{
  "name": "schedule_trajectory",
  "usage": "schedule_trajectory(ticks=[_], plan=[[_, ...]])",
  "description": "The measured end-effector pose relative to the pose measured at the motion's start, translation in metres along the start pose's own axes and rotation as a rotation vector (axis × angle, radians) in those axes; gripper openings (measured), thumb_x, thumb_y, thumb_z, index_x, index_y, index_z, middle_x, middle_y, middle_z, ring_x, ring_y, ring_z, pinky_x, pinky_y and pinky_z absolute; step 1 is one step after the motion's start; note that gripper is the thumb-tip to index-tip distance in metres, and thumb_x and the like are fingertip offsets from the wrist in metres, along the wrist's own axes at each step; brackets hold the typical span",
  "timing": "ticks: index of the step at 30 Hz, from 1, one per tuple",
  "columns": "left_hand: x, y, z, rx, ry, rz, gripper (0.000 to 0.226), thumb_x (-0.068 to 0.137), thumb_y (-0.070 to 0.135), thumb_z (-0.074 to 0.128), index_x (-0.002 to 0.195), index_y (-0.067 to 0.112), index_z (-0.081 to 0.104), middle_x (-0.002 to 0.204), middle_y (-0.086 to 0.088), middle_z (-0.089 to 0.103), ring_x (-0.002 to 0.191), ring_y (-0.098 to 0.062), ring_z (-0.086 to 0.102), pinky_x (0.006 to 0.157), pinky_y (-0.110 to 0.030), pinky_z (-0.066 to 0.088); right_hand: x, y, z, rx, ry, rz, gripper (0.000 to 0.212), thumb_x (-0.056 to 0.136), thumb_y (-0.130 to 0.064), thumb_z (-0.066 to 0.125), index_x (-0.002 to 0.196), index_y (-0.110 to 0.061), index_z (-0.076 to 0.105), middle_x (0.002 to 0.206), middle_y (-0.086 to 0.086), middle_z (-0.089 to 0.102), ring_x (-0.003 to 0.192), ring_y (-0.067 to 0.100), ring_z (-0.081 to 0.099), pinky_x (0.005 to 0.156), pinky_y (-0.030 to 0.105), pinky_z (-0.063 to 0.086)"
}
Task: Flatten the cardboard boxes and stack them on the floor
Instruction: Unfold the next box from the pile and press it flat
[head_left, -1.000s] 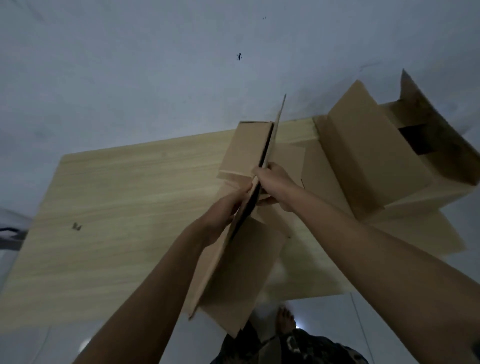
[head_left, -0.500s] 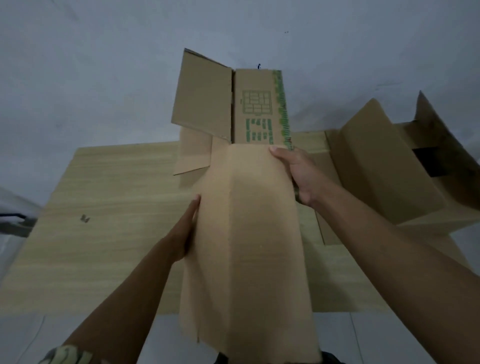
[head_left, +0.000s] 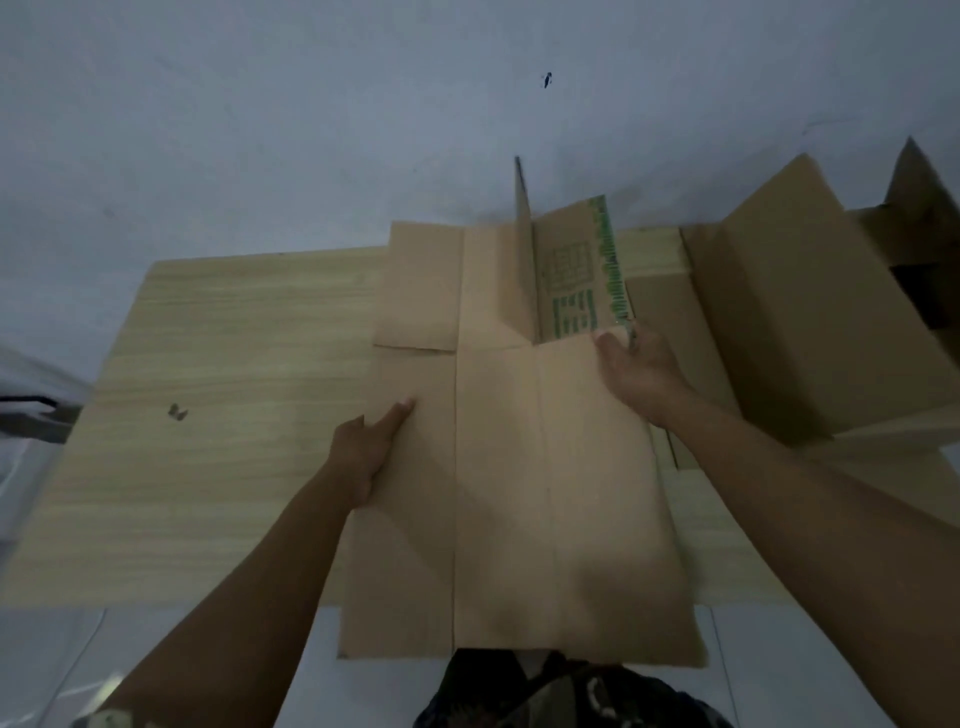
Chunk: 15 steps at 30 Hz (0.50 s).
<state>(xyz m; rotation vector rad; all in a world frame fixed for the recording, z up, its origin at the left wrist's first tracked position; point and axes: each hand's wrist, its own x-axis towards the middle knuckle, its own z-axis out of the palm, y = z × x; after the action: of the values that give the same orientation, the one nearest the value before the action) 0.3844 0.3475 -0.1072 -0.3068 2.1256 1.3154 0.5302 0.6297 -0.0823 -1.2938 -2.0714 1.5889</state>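
Note:
A flattened brown cardboard box (head_left: 550, 493) lies spread over the wooden table (head_left: 218, 405), its near end hanging past the table's front edge. One far flap with green print (head_left: 576, 280) tilts up beside a flap standing on edge. My left hand (head_left: 366, 449) holds the box's left edge, thumb on top. My right hand (head_left: 636, 371) grips the right edge near the printed flap. A second, still-formed cardboard box (head_left: 800, 322) stands on the table at the right, its flaps open.
A pale wall rises behind the table. White floor shows below the table's front edge, with my patterned clothing at the bottom centre. A dark object sits at the far left edge. A small dark mark lies on the tabletop's left part.
The box was held upright and narrow a second ago; it has since been opened out and lowered flat onto the table. Both hands moved apart to its side edges.

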Motion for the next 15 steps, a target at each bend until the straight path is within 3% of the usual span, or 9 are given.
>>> schedule_trajectory(ticks=[3,7,9,11,15], plan=[[0.009,-0.004,0.021,0.082,0.02,0.024,0.072,0.067,0.06,0.08,0.112,0.004,0.07,0.099,-0.008,0.072,0.089,-0.027,0.068,0.086,-0.043,0.057,0.007,0.019,-0.001,-0.203,0.093,0.023,0.037,0.099,-0.036,0.055,0.122,-0.009,0.059,0.121,0.014,0.066,0.107,0.03,0.063,0.088,0.032,0.049],[0.02,-0.017,0.047,0.249,0.013,0.055,0.073,0.07,0.065,0.071,0.111,0.005,0.072,0.102,-0.012,0.074,0.091,-0.028,0.07,0.084,-0.042,0.058,0.009,0.044,0.003,-0.346,0.174,0.093,0.033,0.1,-0.037,0.051,0.121,-0.012,0.055,0.116,0.019,0.066,0.101,0.035,0.063,0.075,0.033,0.043],[0.025,-0.021,0.055,0.369,0.049,0.077,0.063,0.082,0.057,0.066,0.117,0.005,0.068,0.11,-0.016,0.071,0.1,-0.033,0.067,0.083,-0.036,0.053,0.008,0.054,0.005,-0.415,0.167,0.154,0.036,0.102,-0.037,0.044,0.131,-0.016,0.051,0.122,0.021,0.063,0.109,0.038,0.061,0.08,0.036,0.044],[0.03,-0.022,0.061,0.476,0.104,0.101,0.062,0.085,0.053,0.065,0.125,0.006,0.059,0.121,-0.018,0.064,0.111,-0.037,0.061,0.087,-0.038,0.048,0.008,0.061,0.008,-0.46,0.139,0.233,0.043,0.104,-0.037,0.037,0.141,-0.018,0.045,0.132,0.021,0.059,0.118,0.039,0.057,0.091,0.039,0.045],[0.044,-0.012,0.071,0.637,0.181,0.118,0.084,0.081,0.057,0.067,0.145,0.012,0.036,0.143,-0.019,0.038,0.132,-0.038,0.039,0.104,-0.049,0.036,0.011,0.068,0.026,-0.485,0.183,0.342,0.064,0.099,-0.057,0.032,0.145,-0.013,0.041,0.144,0.015,0.048,0.128,0.033,0.048,0.101,0.045,0.039]])
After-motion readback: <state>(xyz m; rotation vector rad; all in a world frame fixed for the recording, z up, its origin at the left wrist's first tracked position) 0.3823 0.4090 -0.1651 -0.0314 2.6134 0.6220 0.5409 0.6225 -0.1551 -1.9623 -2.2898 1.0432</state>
